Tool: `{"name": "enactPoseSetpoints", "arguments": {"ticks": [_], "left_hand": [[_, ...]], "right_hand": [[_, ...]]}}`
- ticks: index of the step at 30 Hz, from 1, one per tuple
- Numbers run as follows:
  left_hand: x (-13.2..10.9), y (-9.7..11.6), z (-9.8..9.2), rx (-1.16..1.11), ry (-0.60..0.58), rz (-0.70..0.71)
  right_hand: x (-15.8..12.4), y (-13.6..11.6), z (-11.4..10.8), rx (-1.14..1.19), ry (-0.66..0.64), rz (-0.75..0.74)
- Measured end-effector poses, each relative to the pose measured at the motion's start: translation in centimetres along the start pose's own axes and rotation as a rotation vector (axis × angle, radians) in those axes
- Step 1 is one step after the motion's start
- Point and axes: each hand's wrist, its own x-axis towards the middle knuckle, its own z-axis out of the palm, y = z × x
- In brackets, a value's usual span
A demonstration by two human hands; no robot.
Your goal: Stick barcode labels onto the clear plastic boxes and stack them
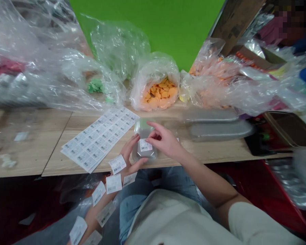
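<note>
My left hand (129, 156) grips a small clear plastic pouch (143, 143) from below, thumb on its lower edge. Several white barcode labels (114, 183) are stuck along my left wrist and forearm. My right hand (163, 140) reaches over the pouch, fingers pinched and pressing a white barcode label (145, 145) onto its front. To the left of both hands, a sheet of barcode labels (99, 137) lies on the wooden table (53, 149).
An open bag of orange chips (160, 92) stands behind the hands, with a bag of green pieces (95, 85) to its left. Crumpled clear plastic (28, 68) piles up at left and right. Stacked clear pouches (216, 124) lie to the right. Another person is at the top right.
</note>
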Motion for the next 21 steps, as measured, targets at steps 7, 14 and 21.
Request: {"name": "enactPoseSetpoints", "arguments": {"ticks": [7, 14, 21], "left_hand": [[0.1, 1.1, -0.6, 0.005, -0.03, -0.035], [0.6, 1.7, -0.7, -0.059, 0.027, -0.115], [1.1, 2.1, 0.5, 0.062, 0.134, -0.175]], "right_hand": [[-0.5, -0.6, 0.3, -0.118, 0.077, 0.049], [-0.7, -0.4, 1.0, -0.234, 0.099, 0.02], [-2.0, -0.4, 0.5, -0.674, 0.331, -0.168]]}}
